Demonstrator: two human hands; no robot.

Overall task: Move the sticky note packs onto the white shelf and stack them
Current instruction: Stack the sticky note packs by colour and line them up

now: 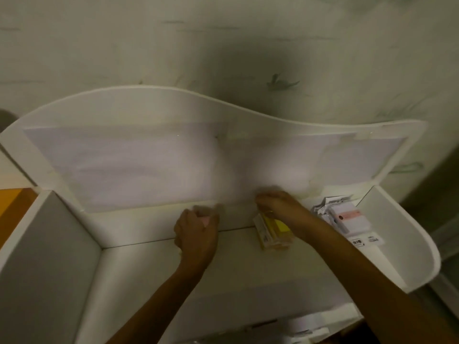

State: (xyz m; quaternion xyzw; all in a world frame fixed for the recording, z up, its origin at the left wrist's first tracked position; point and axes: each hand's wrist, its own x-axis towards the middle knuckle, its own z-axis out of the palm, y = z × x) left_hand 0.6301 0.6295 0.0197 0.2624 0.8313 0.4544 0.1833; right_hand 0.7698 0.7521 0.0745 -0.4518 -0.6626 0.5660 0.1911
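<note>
Two bare forearms reached up from the bottom edge, nearest the camera, over the white shelf (248,264). The left hand (196,232) was curled near the shelf's back wall, its fingers closed round a small pink pack (205,220) of which only a corner showed; motion blur hid the fingertips. The right hand (280,207) lay just to the right, palm down, its fingers bent over the far end of a yellow pack (274,230) that rested on the shelf floor; whether it gripped or only pressed the pack could not be told through the blur. The yellow pack sat in clear wrapping with a printed strip along its left side, and seemed to lie on top of another pack, though that was unclear. Beyond the right wrist, in the right corner of the shelf, stood a heap of white packs (347,217), one with a pink label, with barcoded paper at its near edge. The shelf's wavy back panel (154,105) rose against a pale patterned wall (223,33). An orange surface (10,202) showed at far left.
</note>
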